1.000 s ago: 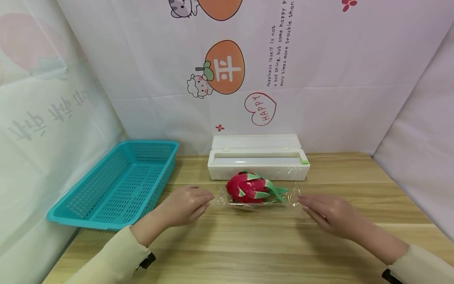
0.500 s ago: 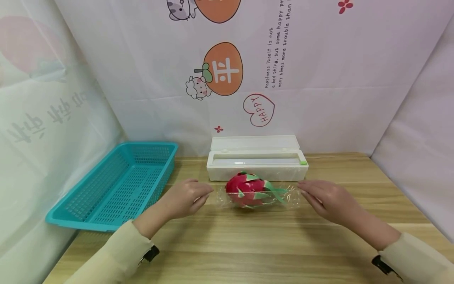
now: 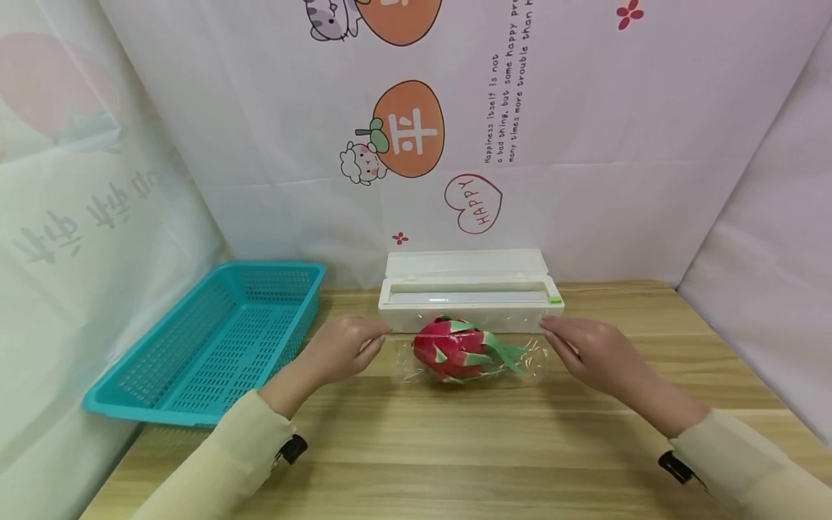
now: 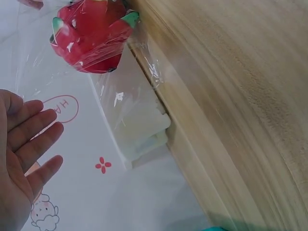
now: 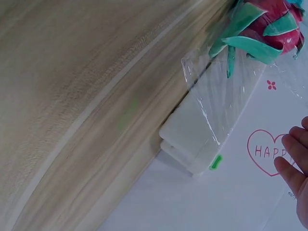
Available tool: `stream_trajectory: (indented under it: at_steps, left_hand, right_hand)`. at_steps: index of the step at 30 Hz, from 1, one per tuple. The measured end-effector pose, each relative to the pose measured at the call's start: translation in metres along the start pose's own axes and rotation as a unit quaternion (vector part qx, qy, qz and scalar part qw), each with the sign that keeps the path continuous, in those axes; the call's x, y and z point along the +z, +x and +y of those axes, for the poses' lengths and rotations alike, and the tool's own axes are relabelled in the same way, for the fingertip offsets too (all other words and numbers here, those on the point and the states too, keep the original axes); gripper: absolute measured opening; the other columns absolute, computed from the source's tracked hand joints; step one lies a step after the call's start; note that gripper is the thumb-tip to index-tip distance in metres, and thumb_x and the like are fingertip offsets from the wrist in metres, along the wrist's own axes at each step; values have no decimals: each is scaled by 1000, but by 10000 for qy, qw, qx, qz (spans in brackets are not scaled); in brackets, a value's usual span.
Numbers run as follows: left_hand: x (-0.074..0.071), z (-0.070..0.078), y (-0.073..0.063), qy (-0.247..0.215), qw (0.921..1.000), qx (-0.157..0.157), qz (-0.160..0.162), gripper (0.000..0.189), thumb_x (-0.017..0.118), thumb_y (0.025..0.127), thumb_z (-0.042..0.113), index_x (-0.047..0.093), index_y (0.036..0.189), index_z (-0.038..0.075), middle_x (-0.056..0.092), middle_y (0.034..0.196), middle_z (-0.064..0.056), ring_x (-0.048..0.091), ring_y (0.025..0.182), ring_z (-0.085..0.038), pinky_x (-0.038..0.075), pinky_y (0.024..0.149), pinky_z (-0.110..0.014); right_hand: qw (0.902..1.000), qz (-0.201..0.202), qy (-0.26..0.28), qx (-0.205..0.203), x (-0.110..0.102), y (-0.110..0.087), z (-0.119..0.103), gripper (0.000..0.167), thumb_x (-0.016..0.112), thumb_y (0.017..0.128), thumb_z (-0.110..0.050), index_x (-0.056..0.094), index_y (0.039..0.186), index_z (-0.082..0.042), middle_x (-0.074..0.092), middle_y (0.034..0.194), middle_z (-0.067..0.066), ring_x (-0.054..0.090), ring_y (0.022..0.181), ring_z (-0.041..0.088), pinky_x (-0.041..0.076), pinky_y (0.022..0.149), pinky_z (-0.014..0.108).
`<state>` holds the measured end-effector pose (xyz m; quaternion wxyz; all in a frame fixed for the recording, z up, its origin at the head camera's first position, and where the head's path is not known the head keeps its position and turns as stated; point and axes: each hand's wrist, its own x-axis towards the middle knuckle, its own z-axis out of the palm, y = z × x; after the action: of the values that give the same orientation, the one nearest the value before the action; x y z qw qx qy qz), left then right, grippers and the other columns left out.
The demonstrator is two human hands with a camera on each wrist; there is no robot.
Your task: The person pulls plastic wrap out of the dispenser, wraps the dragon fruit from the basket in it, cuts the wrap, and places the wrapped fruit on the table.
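Observation:
A red dragon fruit (image 3: 448,354) with green leafy scales lies on its side at the middle of the table, leaves pointing right. Clear cling film (image 3: 534,361) covers its front and spreads past both ends. My left hand (image 3: 341,350) pinches one end of the film's raised edge, left of the fruit. At the other end, my right hand (image 3: 594,350) pinches the film between thumb and forefinger. The other fingers extend loosely in both wrist views. The film edge crosses the upper part of the dragon fruit (image 4: 94,36) in the head view.
A white cling film dispenser box (image 3: 396,318) with its lid raised stands behind the fruit, against the printed white cloth (image 3: 585,202). A turquoise plastic basket (image 3: 217,368) stands at the left. The wooden table (image 3: 455,462) extends in front.
Both hands have moved away from me and upward, drawing the film's edge from the fruit's near side up over it. The fruit, box and basket stay in place.

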<state>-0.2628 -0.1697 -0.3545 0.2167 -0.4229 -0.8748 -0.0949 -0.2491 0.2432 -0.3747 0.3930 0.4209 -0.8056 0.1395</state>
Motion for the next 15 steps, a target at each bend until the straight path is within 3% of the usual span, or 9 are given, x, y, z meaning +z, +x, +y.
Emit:
stream_trajectory:
  at_steps: [8, 13, 15]
  left_hand:
    - [7, -3, 8, -13, 9993, -373, 18, 20, 61, 94, 14, 74, 106, 6, 73, 91, -5, 67, 72, -16, 56, 65, -32]
    - [10, -5, 12, -9, 9975, -700, -47, 21, 60, 95, 16, 74, 108, 8, 73, 88, -5, 56, 57, -11, 46, 51, -26]
    - [12, -6, 14, 30, 9965, -830, -119, 21, 59, 96, 18, 74, 109, 10, 69, 76, -2, 48, 51, -8, 39, 45, -24]
  right_hand:
    - [9997, 5, -50, 233, 8, 1, 6, 33, 49, 101, -23, 71, 103, 2, 72, 93, 16, 71, 76, 30, 56, 60, 46]
    - [9989, -166, -102, 436, 13, 3, 8, 18, 61, 90, -11, 70, 101, 0, 72, 89, 14, 70, 73, 28, 56, 59, 45]
    - [9981, -252, -133, 547, 16, 4, 9, 16, 64, 87, -7, 70, 100, 0, 72, 89, 14, 70, 74, 29, 56, 60, 45]
